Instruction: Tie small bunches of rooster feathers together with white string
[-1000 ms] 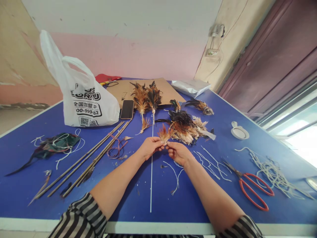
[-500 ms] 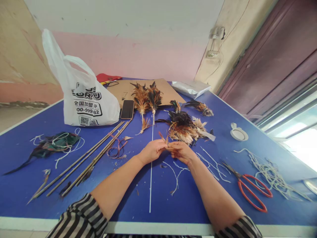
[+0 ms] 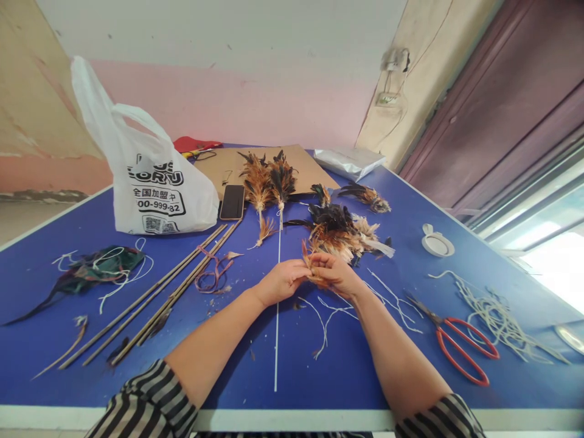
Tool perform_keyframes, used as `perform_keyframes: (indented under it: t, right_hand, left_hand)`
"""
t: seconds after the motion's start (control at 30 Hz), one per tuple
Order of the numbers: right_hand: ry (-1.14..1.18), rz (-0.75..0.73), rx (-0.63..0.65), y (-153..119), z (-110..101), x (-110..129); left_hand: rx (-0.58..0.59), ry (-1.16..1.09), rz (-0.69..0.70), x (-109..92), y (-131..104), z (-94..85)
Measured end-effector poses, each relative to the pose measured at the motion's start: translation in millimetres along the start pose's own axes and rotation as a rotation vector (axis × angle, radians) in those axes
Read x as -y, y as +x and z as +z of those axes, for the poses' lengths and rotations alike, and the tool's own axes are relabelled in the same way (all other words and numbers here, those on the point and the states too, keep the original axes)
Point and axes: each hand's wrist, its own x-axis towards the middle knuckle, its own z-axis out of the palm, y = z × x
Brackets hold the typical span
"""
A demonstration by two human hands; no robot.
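**Left hand (image 3: 288, 277) and right hand (image 3: 338, 277) meet on a small bunch of soft, reddish-tan feathers (image 3: 320, 282)**

The left thumb and fingertips close in a pinch on the bunch's left edge; the right fingers curl around its other side, gripping it, though what the hidden fingertips do I cannot tell. The bunch sits between the two hands, above the blue tabletop (image 3: 237, 371), one reddish tip poking up past the fingers.

Just beyond the fingers, slightly to the right, lies a loose heap of black, brown and cream feathers (image 3: 333, 234). Farther beyond them and to the left, two tied brown-and-black feather bundles (image 3: 281, 177) lie partly over a flat brown cardboard sheet (image 3: 312, 169), with a black-screened phone (image 3: 232, 202) beside them.

On the near side of the fingers are thin white strings (image 3: 325, 331). To their right lie metal scissors with red looped handles (image 3: 464, 351), a tangled pile of whitish cord (image 3: 500, 325) and, farther back, a round white roll (image 3: 438, 244).

Left of the fingers, slim tan wooden sticks (image 3: 185, 285) lie slanting, a purplish cord (image 3: 212, 277) looped beside them; beyond stands a white plastic carrier bag (image 3: 166, 173) with black print.
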Motion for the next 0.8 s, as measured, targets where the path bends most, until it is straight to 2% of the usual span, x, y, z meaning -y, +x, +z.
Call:
perform_keyframes:
  t: [0.13,0.27,0.43,0.53,0.7,0.8]
  right_hand:
    - [-0.033,-0.039,0.048,-2.4,0.6,3.6]
    - [0.000,-0.039,0.059,-3.1,0.0,3.4]
    - [0.027,-0.031,-0.034,0.6,2.0,-3.6]
    - [0.086,-0.014,-0.086,3.9,3.1,-6.6]
    - [0.302,-0.011,-0.191,6.3,1.8,-4.6]
    - [0.302,-0.040,-0.208,6.7,3.9,-4.0]
  left_hand:
    - [-0.056,-0.135,-0.061,-3.3,1.7,-1.2]
    - [-0.021,-0.205,-0.089,-6.5,3.3,-4.8]
    - [-0.006,-0.314,-0.170,-7.3,3.3,-2.4]
    - [-0.056,-0.547,-0.378,-4.1,3.0,3.1]
    - [-0.287,-1.247,-0.851,5.2,4.4,9.0]
    - [-0.331,-1.456,-0.985,7.6,4.9,9.4]
